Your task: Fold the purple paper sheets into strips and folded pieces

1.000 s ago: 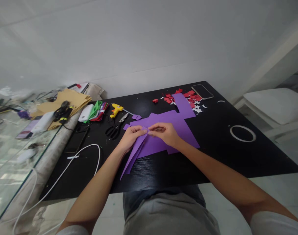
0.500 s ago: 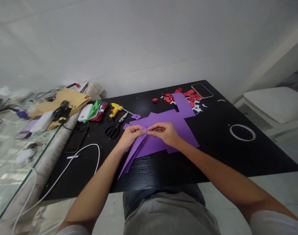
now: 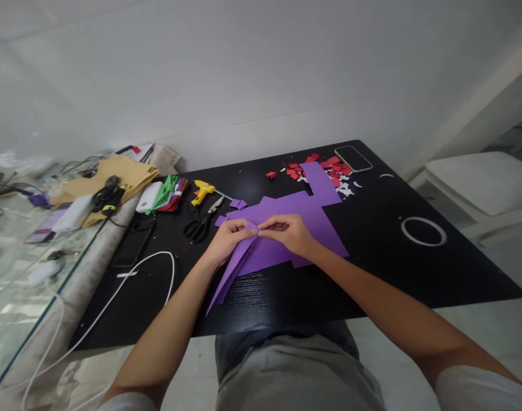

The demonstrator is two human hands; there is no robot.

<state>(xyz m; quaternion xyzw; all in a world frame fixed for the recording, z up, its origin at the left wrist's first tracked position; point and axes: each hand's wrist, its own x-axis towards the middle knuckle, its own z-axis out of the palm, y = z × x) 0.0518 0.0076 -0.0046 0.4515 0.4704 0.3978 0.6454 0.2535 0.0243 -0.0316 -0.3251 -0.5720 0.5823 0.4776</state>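
- Above the tabletop (image 3: 364, 228), my left hand (image 3: 230, 240) clamps folded purple paper (image 3: 233, 267), seemingly to steady it.
- My right hand (image 3: 289, 234) pinches its far tip, grip closed, probably aligning layers.

The folded purple sheet (image 3: 232, 267) is looking like smooth, matt paper. The table (image 3: 261, 305) is gleaming at its near edge, showing wood-like grain. The glue gun (image 3: 203, 190) is resembling glossy plastic. At left, brown sheets (image 3: 120, 170) are appearing papery and matt, beside shiny glass (image 3: 12, 311).
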